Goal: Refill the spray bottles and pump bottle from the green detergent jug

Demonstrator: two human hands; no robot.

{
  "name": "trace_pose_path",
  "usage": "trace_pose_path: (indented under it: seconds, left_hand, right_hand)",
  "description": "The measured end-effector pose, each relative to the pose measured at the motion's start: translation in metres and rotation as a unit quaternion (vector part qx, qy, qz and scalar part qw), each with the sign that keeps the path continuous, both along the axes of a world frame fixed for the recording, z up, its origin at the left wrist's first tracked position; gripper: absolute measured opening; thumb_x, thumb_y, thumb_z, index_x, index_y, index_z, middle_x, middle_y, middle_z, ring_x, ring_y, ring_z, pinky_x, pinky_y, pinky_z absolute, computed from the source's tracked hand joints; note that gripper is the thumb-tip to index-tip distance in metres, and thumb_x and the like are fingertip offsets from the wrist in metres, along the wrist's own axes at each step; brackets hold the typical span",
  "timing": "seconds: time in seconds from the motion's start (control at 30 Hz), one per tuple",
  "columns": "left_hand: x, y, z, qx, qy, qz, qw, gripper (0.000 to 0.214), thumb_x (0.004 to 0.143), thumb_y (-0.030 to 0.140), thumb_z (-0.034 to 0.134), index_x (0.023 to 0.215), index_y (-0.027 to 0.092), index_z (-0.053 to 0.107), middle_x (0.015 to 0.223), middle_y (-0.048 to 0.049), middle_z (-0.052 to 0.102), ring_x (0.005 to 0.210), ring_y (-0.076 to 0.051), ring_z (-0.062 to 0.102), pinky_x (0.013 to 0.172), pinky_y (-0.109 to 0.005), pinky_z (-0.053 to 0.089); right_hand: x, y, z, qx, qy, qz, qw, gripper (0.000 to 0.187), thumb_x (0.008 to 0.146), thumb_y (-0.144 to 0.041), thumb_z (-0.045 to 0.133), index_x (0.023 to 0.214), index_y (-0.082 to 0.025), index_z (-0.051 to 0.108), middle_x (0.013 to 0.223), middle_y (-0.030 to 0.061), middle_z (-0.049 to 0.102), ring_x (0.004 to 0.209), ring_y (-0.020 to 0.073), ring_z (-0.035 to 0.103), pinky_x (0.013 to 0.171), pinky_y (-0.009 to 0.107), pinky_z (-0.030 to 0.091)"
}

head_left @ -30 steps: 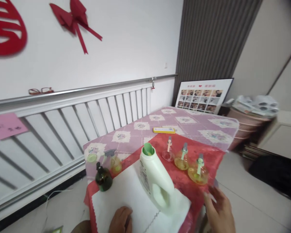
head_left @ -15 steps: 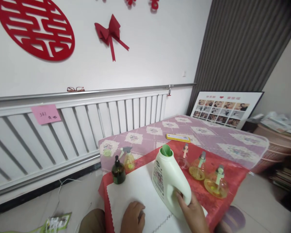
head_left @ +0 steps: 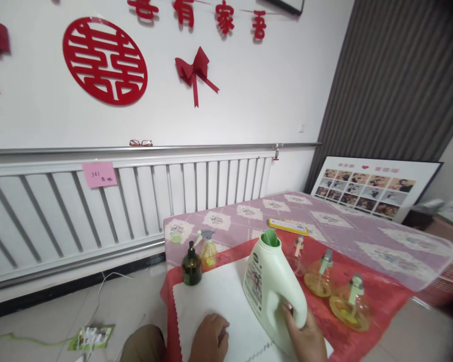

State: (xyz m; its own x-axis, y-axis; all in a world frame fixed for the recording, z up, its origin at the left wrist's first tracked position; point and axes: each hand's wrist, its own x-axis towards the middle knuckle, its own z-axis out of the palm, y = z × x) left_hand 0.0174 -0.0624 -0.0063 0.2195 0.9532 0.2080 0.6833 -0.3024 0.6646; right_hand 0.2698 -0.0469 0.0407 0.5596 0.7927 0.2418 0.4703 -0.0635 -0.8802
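My right hand [head_left: 304, 334] is closed round the handle of a white detergent jug [head_left: 270, 286] with an open green spout, which stands upright on a white cloth [head_left: 215, 301]. On the same cloth, near its front edge, my left hand [head_left: 207, 339] rests with its fingers curled and nothing visible in them. Right of the jug stand three round clear spray bottles [head_left: 319, 279] holding yellow liquid, on a red cloth [head_left: 377, 306]. A dark green pump bottle [head_left: 192, 266] and a small yellow spray bottle [head_left: 208, 250] stand at the table's left end.
A flat yellow box [head_left: 289, 227] lies further back on the purple patterned tablecloth [head_left: 362, 226]. A white radiator [head_left: 143, 196] runs along the wall behind, with red glasses on its ledge. A framed photo collage [head_left: 373, 187] leans at the right. Paper litter [head_left: 92, 337] lies on the floor.
My right hand came in from the right and closed on the jug's handle. The view swung left and up. My left hand stayed on the white cloth.
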Motion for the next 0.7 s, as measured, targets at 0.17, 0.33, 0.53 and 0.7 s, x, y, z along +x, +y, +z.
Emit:
trace_pose_path:
  seconds: [0.17,0.33,0.53,0.7]
  left_hand:
    - [0.002,-0.002,-0.003,0.021,-0.004,0.017,1.000,0.028,0.075,0.007,0.049,0.094,0.018,0.065,0.098,-0.0068,0.068,0.096,-0.022,0.059,0.091,-0.037,0.046]
    - [0.001,-0.002,-0.007,0.038,-0.007,0.017,0.999,0.026,0.075,0.006,0.049,0.093,0.019,0.064,0.096,-0.0053,0.067,0.095,-0.021,0.059,0.091,-0.035,0.046]
    - [0.002,-0.001,-0.007,0.039,0.006,0.019,0.999,0.027,0.074,0.005,0.048,0.092,0.018,0.064,0.095,-0.0063,0.068,0.093,-0.022,0.060,0.089,-0.036,0.047]
    - [-0.001,0.007,-0.025,0.044,0.017,-0.004,0.999,0.030,0.073,0.007,0.049,0.096,0.020,0.064,0.098,-0.0056,0.068,0.097,-0.022,0.059,0.092,-0.036,0.046]
  right_hand:
    - [-0.001,-0.001,0.001,-0.007,-0.006,0.015,1.000,0.049,0.064,-0.065,0.057,0.084,-0.020,0.063,0.076,0.0080,0.072,0.075,0.0293,0.068,0.064,0.035,0.052]
    - [-0.001,-0.002,0.002,0.001,-0.008,0.034,0.999,0.048,0.065,-0.064,0.056,0.085,-0.020,0.060,0.078,0.0076,0.070,0.077,0.0288,0.067,0.068,0.036,0.051]
    - [-0.002,-0.007,0.002,-0.012,-0.013,0.042,0.999,0.044,0.066,-0.063,0.055,0.084,-0.023,0.055,0.077,0.0070,0.070,0.077,0.0289,0.067,0.068,0.037,0.051]
    - [0.001,-0.016,-0.007,-0.022,0.001,0.043,0.999,0.043,0.065,-0.060,0.059,0.088,-0.024,0.056,0.084,0.0084,0.072,0.084,0.0323,0.068,0.070,0.040,0.053]
